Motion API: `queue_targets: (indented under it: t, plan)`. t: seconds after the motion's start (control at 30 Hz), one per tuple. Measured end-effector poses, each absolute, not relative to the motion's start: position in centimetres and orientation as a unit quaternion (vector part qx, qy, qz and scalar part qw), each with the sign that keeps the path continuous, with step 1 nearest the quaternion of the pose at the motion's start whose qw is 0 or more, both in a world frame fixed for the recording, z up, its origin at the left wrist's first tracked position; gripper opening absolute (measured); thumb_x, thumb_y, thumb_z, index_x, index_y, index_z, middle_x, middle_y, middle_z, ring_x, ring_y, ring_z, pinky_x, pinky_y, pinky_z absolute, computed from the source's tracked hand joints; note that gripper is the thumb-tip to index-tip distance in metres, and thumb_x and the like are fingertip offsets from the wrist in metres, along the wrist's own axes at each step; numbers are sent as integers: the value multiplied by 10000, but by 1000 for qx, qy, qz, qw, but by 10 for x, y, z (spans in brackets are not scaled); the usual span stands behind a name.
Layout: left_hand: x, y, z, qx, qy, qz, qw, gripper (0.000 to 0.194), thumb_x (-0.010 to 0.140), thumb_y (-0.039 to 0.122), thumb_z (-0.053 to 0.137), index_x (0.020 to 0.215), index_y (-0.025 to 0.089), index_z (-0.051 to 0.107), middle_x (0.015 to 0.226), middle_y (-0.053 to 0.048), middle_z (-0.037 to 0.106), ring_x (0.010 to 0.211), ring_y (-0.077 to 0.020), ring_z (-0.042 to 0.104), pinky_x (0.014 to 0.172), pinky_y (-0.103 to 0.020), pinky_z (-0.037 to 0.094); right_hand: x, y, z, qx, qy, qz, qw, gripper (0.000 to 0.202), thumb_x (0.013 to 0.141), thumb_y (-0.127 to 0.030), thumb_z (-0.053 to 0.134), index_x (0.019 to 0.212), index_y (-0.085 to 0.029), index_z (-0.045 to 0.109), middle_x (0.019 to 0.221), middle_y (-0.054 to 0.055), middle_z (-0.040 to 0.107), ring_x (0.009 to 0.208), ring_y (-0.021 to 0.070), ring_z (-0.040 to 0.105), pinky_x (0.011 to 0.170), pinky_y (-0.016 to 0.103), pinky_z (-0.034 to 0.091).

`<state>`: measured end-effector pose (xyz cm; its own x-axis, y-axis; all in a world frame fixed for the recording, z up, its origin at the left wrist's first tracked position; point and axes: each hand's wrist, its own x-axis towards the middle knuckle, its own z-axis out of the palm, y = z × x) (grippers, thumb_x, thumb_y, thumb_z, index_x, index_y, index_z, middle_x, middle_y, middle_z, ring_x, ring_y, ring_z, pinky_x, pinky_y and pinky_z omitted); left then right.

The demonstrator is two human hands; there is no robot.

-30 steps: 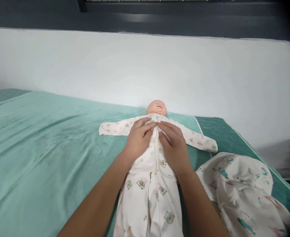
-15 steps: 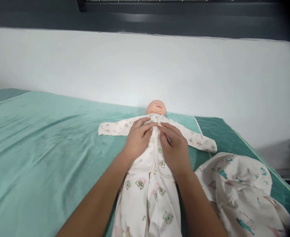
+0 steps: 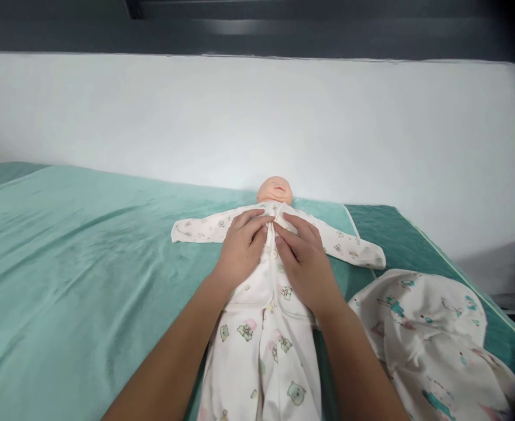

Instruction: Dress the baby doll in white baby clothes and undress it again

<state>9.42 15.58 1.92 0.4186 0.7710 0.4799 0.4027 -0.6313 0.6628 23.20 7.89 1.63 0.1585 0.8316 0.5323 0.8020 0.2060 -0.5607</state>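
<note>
A baby doll [image 3: 275,190] lies on its back, head toward the wall, dressed in a white jacket [image 3: 198,228] with small bear prints. White trousers [image 3: 244,356] in a matching print cover its legs. On the chest, my left hand [image 3: 243,242] pinches the left side of the jacket's front opening. My right hand [image 3: 304,251] is closed on the opposite edge, its fingertips meeting the left ones at the button line. What lies between the fingertips is too small to make out. A button shows just below them. Both sleeves stretch out sideways.
A light green blanket [image 3: 86,263] spreads over the bed on the left. Darker green quilted cloth [image 3: 380,231] lies at the right. A crumpled white printed cloth [image 3: 437,333] rests beside my right forearm. Behind the doll rises a white wall [image 3: 240,117].
The view has shifted slightly. My right hand's fingers have moved a little and lie straighter over the jacket front. Both hands stay at the same place on the chest.
</note>
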Motion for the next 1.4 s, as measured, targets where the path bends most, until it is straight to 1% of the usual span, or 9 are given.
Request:
queue_targets:
  t: [0.1, 0.3, 0.5, 0.63, 0.8, 0.93, 1.1, 1.23, 1.4]
  plan:
    - [95, 156, 18, 809, 363, 403, 228, 345, 968, 207, 412, 1188, 293, 663, 1354, -17, 564, 1296, -185, 480, 1131, -386, 381, 231, 75, 19, -644, -665, 2, 379, 396, 991, -309, 412, 1360, -306, 555, 1511, 51, 431, 1402, 283, 355, 1116, 539, 377]
    - [94, 155, 19, 806, 354, 412, 236, 413, 925, 126, 395, 1197, 292, 658, 1343, -26, 564, 1285, -191, 492, 1122, -398, 393, 233, 80, 12, -618, -639, 57, 454, 382, 947, -397, 534, 1324, -333, 537, 1471, 29, 464, 1387, 249, 369, 1147, 493, 347]
    - [94, 152, 21, 798, 339, 431, 250, 442, 907, 89, 371, 1196, 274, 649, 1299, -35, 583, 1268, -185, 503, 1119, -384, 391, 231, 82, 12, -596, -616, 75, 509, 429, 906, -213, 509, 1315, -340, 541, 1394, 19, 531, 1334, 230, 428, 1137, 477, 346]
    - [95, 151, 20, 790, 332, 441, 267, 404, 891, 81, 379, 1069, 270, 689, 1308, -34, 572, 1280, -193, 499, 1108, -396, 401, 230, 82, 12, -585, -588, 98, 550, 398, 885, -165, 485, 1232, -326, 598, 1349, 16, 563, 1301, 215, 468, 1126, 455, 363]
    - [90, 150, 26, 775, 327, 426, 334, 271, 857, 110, 458, 861, 246, 692, 1367, -17, 553, 1293, -222, 498, 1041, -397, 458, 232, 84, 11, -565, -547, 148, 600, 242, 875, -202, 541, 1072, -292, 649, 1310, 27, 591, 1285, 216, 496, 1125, 446, 361]
    - [79, 149, 38, 804, 274, 340, 404, 184, 895, 223, 530, 828, 260, 698, 1446, 16, 505, 1403, -234, 391, 1122, -420, 392, 234, 83, 14, -579, -533, 193, 586, 55, 843, -288, 640, 891, -263, 631, 1329, 28, 579, 1322, 242, 464, 1142, 482, 313]
    - [70, 152, 44, 829, 261, 293, 399, 118, 884, 332, 610, 826, 266, 690, 1508, 15, 434, 1450, -258, 326, 1151, -471, 358, 243, 79, 17, -570, -544, 242, 566, 113, 852, -358, 646, 842, -255, 600, 1409, 23, 528, 1369, 258, 415, 1149, 512, 284]
    - [65, 156, 45, 839, 242, 253, 416, 85, 873, 341, 632, 890, 282, 691, 1554, 30, 374, 1478, -256, 283, 1125, -457, 400, 254, 74, 20, -557, -608, 259, 503, 110, 853, -379, 663, 870, -273, 638, 1496, -6, 438, 1434, 243, 328, 1182, 489, 230]
    - [62, 157, 46, 846, 232, 256, 405, 73, 863, 321, 645, 878, 277, 702, 1548, 17, 392, 1470, -268, 305, 1136, -475, 390, 260, 70, 21, -554, -643, 251, 465, 123, 839, -365, 691, 924, -288, 648, 1540, -3, 382, 1459, 245, 295, 1175, 481, 262]
